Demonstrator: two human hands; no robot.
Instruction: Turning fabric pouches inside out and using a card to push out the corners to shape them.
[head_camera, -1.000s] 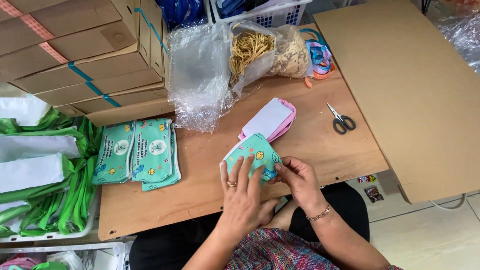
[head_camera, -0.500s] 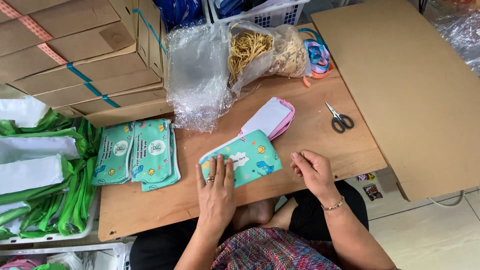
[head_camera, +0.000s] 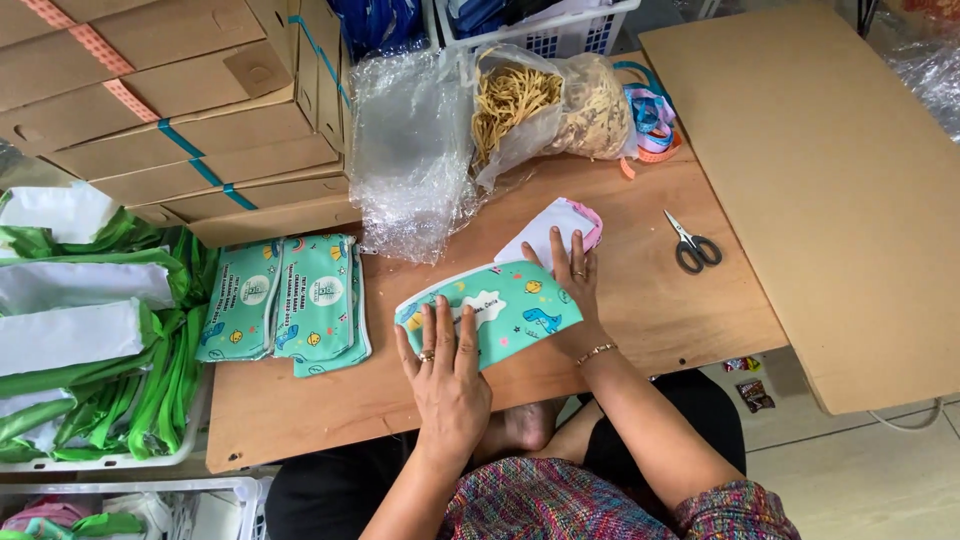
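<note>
The fingers of the left hand (head_camera: 447, 372) are held straight and a little spread, and they are pressed flat on the left part of a teal printed pouch (head_camera: 495, 313). A ring is seen on one of these fingers. The fingers of the right hand (head_camera: 574, 290) are also stretched out and slightly apart; they are laid on the right upper edge of the same pouch, and a bracelet is worn on this wrist. Nothing is gripped by either hand.

The pouch is lying flat on the wooden table (head_camera: 650, 310), near its front edge. Just behind it a white and pink pouch (head_camera: 553, 230) is placed, partly covered by the right fingertips. To the left a small pile of similar teal pouches (head_camera: 290, 300) is found. Further back a clear plastic bag (head_camera: 410, 150) and a bag of rubber bands (head_camera: 545, 100) are seen. A pair of scissors (head_camera: 692, 245) is lying to the right, well apart from the hands.
</note>
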